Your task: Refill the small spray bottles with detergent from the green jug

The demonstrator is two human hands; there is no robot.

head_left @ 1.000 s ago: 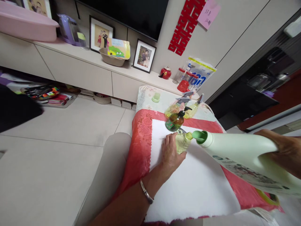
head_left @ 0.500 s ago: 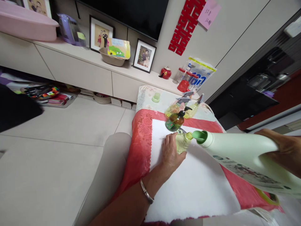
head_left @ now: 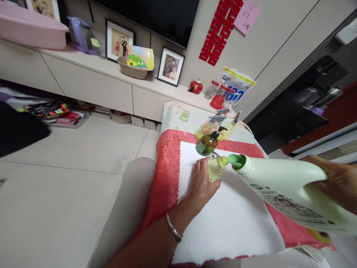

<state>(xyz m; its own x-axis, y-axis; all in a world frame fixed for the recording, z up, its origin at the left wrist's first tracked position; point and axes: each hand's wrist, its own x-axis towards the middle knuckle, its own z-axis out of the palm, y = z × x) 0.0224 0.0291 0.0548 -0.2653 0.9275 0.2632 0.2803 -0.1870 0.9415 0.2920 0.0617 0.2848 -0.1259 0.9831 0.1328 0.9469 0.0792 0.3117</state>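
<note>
My left hand (head_left: 203, 182) is wrapped round a small clear bottle (head_left: 215, 169) with yellowish-green colour, standing open-necked over the white cloth (head_left: 231, 223). From the right, my right hand (head_left: 336, 178) grips the handle of a large pale green jug (head_left: 287, 173), which is tipped almost level. The jug's green spout (head_left: 236, 161) meets or nearly meets the small bottle's mouth; any liquid flow is too small to make out. Just behind is a brown pump bottle (head_left: 206, 143) with a black top.
Spray bottles (head_left: 229, 128) with grey heads stand behind the pump bottle. A green cap (head_left: 184, 115) lies on the table's far left. Red-lidded jars (head_left: 212, 89) and a red teapot (head_left: 196, 86) are on the cabinet. A yellow-green roll (head_left: 318, 235) sits under the jug.
The jug has shifted very slightly left and its rear end sits a little lower. My left hand and the small bottle have barely moved.
</note>
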